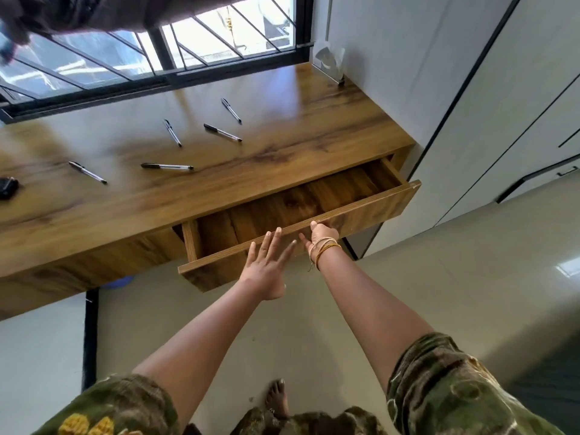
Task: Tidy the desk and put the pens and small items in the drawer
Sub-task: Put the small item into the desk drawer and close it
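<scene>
Drawer point(284, 211) stands pulled out from under the desk point(219, 180), its wooden floor showing bare where it can be seen, and that settles the step in hand: getting it open far enough to take the pens. The person's right hand point(321, 235) grips the top edge of the drawer front, thumb over the rim; the other fingers are hidden behind the panel, so how they lie cannot be told. The left hand point(266, 265) hovers just beside it at its 9 o'clock, fingers straight and spread, tips at the rim, holding nothing.

To do this well, the pull should probably run straight along the slides, with the free hand steadying the front so it does not skew or drop. The opening looks wide enough already; going further risks overrunning the stops.

Five pens lie scattered on the desktop, well apart: one point(231, 110) at 12 o'clock of the drawer, one point(222, 132) just below it, one point(173, 133) at 11 o'clock, one point(167, 166) at 10 o'clock and one point(87, 172) at 9 o'clock. A small dark item point(8, 187) sits at the far 9 o'clock edge. Gathering the nearest pens first seems the sensible order.
</scene>
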Available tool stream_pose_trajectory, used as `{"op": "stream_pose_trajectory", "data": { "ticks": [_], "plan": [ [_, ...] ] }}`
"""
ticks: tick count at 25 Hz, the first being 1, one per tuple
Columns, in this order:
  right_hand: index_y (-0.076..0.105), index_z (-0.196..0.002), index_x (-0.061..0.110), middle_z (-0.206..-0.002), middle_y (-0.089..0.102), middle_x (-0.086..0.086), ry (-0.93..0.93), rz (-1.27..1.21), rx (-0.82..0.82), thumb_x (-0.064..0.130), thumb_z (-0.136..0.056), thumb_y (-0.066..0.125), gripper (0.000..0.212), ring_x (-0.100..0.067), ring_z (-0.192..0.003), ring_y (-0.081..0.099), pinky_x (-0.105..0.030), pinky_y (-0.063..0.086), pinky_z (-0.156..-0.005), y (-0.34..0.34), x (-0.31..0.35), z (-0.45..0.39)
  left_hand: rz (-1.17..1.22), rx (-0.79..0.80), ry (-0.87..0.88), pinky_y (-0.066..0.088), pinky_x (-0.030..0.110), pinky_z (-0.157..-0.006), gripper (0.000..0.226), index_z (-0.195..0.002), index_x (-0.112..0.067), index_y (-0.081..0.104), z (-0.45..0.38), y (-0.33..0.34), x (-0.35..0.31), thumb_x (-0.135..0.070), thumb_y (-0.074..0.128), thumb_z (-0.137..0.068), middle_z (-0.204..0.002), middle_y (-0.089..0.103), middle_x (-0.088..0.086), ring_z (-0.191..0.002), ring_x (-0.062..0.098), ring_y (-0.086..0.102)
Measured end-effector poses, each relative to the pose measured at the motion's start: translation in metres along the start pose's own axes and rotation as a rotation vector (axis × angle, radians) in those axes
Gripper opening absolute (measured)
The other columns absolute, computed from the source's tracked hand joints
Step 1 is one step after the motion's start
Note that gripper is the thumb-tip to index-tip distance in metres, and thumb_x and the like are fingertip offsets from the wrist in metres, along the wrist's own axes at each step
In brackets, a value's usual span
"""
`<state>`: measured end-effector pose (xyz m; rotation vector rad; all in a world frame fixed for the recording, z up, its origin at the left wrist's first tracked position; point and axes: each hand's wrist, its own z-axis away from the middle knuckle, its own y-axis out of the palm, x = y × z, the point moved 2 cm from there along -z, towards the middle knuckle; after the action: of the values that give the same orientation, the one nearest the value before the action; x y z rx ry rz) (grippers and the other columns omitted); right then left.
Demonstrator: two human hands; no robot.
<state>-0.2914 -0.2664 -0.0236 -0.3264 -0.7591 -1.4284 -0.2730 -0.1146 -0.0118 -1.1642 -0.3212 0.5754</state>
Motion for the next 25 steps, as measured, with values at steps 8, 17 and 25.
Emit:
{"op": "stream_pose_trajectory", "data": {
  "ticks": [8, 17, 25],
  "plan": [
    [0.046, -0.132, 0.002, -0.12, 0.055, -0.017, -0.041, 0.053, -0.015, -0.004, -0.089, 0.056, 0.044, -0.03, -0.099, 0.055, -0.04, 0.059, -0.075, 0.071, 0.013, -0.038, 0.087, -0.338, -0.125, 0.003, 0.039, -0.122, 0.08, -0.154, -0.015, -0.002, -0.065, -0.058, 0.069, 0.002, 0.041, -0.089, -0.161, -0.014, 0.001, -0.149, 0.018, -0.01],
    [0.046, -0.111, 0.006, -0.112, 0.054, -0.013, 0.043, 0.089, 0.001, 0.025, -0.078, 0.068, 0.044, -0.031, -0.098, 0.06, -0.037, 0.059, -0.067, 0.108, 0.043, -0.05, 0.006, -0.6, -0.063, 0.054, 0.034, -0.089, 0.061, -0.131, -0.008, 0.057, -0.107, -0.059, 0.096, 0.008, 0.067, -0.073, -0.135, 0.056, 0.011, -0.118, 0.022, 0.061],
    [0.051, -0.123, 0.005, -0.119, 0.053, -0.013, 0.032, 0.35, 0.096, 0.032, -0.086, 0.068, 0.049, -0.038, -0.109, 0.058, -0.048, 0.06, -0.073, 0.11, 0.058, -0.062, 0.029, -0.577, -0.066, 0.056, 0.033, -0.085, 0.062, -0.128, -0.012, 0.061, -0.103, -0.062, 0.093, 0.013, 0.061, -0.071, -0.132, 0.061, 0.007, -0.114, 0.019, 0.063]
  ]
}}
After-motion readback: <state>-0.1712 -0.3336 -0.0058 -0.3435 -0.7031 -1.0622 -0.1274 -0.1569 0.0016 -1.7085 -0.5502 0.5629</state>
